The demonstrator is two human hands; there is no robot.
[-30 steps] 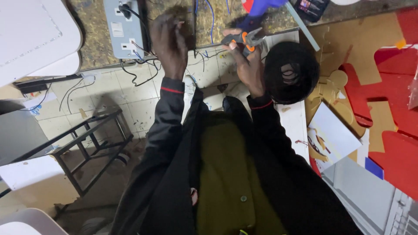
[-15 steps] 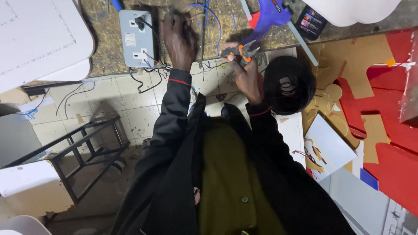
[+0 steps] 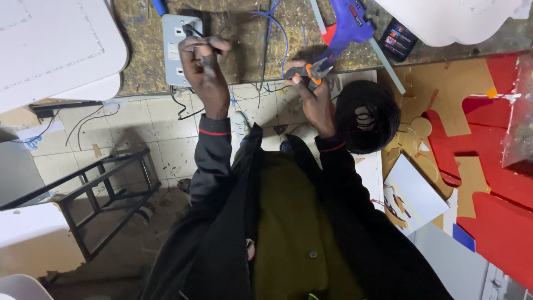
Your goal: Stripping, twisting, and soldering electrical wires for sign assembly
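My left hand [image 3: 202, 61] reaches out over the worktop and pinches thin black wires right beside a grey socket box [image 3: 176, 49]. My right hand [image 3: 312, 97] grips a small pair of pliers [image 3: 305, 71] with orange and black handles, its jaws near thin blue wires [image 3: 275, 33] that trail across the rough board. A blue glue gun [image 3: 348, 25] lies just beyond the pliers. Both arms are in dark sleeves with red cuffs.
A round black object [image 3: 366, 116] sits beside my right wrist. Cardboard pieces [image 3: 438, 94] and red cut-out shapes [image 3: 488, 144] lie to the right. White boards [image 3: 55, 50] lie at the top left, a black metal frame [image 3: 105, 189] stands on the tiled floor, and loose cables [image 3: 89, 119] run there.
My left hand has shifted left onto the wires at the socket box. The right hand keeps the pliers and has moved little. The view has tilted, so the worktop shows more.
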